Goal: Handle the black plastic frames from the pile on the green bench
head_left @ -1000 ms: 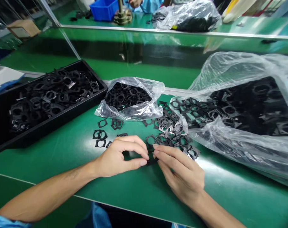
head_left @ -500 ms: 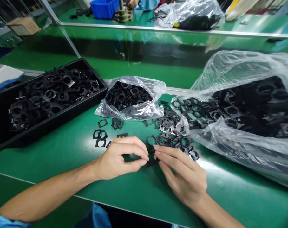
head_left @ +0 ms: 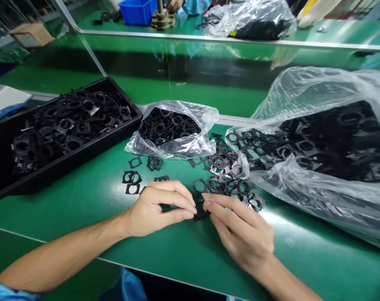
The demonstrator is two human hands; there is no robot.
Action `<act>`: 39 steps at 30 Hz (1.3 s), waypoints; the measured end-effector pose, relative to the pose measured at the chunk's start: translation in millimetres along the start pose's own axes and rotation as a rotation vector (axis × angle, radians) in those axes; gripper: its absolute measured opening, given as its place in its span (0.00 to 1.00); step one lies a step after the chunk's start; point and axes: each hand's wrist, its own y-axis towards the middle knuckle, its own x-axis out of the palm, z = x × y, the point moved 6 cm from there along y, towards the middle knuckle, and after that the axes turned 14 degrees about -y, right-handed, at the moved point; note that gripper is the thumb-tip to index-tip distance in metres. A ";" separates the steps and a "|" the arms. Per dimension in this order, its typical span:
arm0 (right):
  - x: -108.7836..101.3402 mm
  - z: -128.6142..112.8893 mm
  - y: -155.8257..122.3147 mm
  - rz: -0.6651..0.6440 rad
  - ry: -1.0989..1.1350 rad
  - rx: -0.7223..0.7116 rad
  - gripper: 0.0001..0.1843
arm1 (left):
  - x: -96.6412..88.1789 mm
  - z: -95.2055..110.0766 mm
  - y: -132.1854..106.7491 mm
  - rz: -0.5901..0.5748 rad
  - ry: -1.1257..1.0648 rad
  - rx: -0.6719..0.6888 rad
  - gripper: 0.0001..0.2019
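Observation:
Near the middle of the green table, my left hand (head_left: pixel 161 208) and my right hand (head_left: pixel 238 225) face each other with fingertips pinched. Between them is a thin black part (head_left: pixel 201 216), blurred and partly covered by the fingers; it looks like one of the flat ring-holed plates lying about. Both hands appear to grip its edges. Just beyond my right fingers spreads a loose pile of black ring-holed plates (head_left: pixel 223 167). A few more plates (head_left: pixel 132 177) lie past my left hand, some partly hidden by it.
A black tray (head_left: pixel 114 136) full of such plates stands at left. Behind my hands sits a small clear bag (head_left: pixel 205 115) of them; a large clear bag (head_left: pixel 303 200) spills plates at right. Across a clear partition are a blue bin (head_left: pixel 138 11) and a co-worker's hand (head_left: pixel 175 5).
Both hands stay almost in place, with only slight shifts of the fingers around the black part. The tray, bags and loose plates have not moved.

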 end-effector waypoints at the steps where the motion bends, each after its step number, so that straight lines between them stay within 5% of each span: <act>1: -0.7 -0.3 -0.1 0.004 0.003 -0.001 0.10 | 0.1 -0.6 0.1 -0.005 -0.005 -0.006 0.04; 16: 0.7 0.7 0.4 -0.037 0.058 0.050 0.13 | 0.5 2.9 -0.6 0.007 0.053 0.038 0.04; 23: 2.2 9.6 4.6 -0.047 0.165 0.180 0.13 | 0.6 8.0 -1.4 0.029 0.142 0.163 0.07; 25: 7.0 12.7 4.7 -0.091 0.237 0.245 0.09 | -0.3 3.4 -1.5 0.064 0.131 0.095 0.04; 29: 25.8 23.0 -1.1 -0.273 0.515 0.539 0.02 | -4.2 -20.4 -5.7 0.197 -0.031 -0.279 0.02; 31: 35.1 25.5 -6.2 -0.358 0.696 0.687 0.06 | -3.9 -29.8 -9.0 0.247 -0.142 -0.415 0.04; 39: 42.8 30.2 -13.6 -0.396 0.844 0.886 0.15 | 2.9 -39.3 -9.5 0.214 -0.348 -0.530 0.07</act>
